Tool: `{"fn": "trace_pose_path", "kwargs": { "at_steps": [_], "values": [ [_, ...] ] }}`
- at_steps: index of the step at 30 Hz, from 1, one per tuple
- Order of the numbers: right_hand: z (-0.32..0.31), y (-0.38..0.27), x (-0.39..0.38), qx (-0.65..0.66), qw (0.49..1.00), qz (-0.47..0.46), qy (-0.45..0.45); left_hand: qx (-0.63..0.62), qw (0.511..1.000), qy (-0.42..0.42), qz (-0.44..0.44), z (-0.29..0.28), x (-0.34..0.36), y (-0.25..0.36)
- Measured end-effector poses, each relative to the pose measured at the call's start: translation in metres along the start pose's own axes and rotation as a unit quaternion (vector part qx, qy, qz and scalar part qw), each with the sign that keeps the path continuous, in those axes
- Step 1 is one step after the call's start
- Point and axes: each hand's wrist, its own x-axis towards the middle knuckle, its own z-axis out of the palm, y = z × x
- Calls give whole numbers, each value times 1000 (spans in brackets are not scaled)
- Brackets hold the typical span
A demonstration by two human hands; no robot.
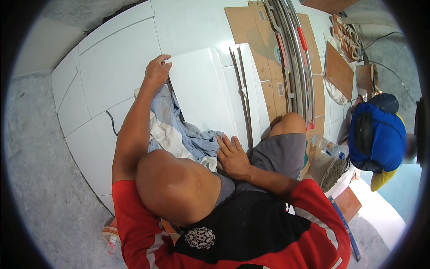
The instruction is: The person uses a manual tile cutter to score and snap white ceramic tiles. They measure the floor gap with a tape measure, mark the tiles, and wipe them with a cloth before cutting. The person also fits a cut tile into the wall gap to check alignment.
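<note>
red and black shirt [251, 224] nearest the lens, bottom center of frame, round white emblem on its chest. bare knee [172, 184] just above it, left of center; grey shorts [280, 154] on the other leg, right of center.

hands are apart. left hand [156, 71], upper left of center, fingers bent at the upper left corner of the white tile [197, 89]; can't tell if it's clamped on it or only touching. right hand [234, 158], center of frame, palm down, fingers spread, at the edge of the blue cloth [197, 139] near the tile's lower edge; can't tell how much of it bears on the tile.

tile lies upper center, between the two hands. blue cloth runs along its left side and lower edge, white cloth [168, 134] bunched with it. narrow white strips [255, 96] with dark edges just right of the tile.

upper right of center: metal tile cutter [291, 62] with red handle, lying on cardboard [264, 49]. further right: brown tile [338, 71], shoes [346, 38] at upper right, blue bag [378, 134] at far right, clear bottle [326, 145] beside it, bucket [320, 166] just below. blue bar [344, 226] lower right.
</note>
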Motion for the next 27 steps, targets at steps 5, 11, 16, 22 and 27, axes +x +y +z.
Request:
{"fn": "trace_pose_path", "kwargs": {
  "at_steps": [5,11,16,22,27],
  "values": [
    [-17,-3,95,-2,992,46,114,-94,995,-12,-13,-2,-7,9],
    [-76,17,236,-63,980,31,184,-150,988,-20,-17,-7,5,-3],
    [-78,49,261,-65,972,-50,218,-183,979,-37,-81,-7,10,1],
    [-62,44,169,-62,972,-116,193,-46,997,-21,-50,-3,1,16],
    [4,25,56,90,980,-140,108,1,998,-27,-61,1,-2,30]
  ]
}}
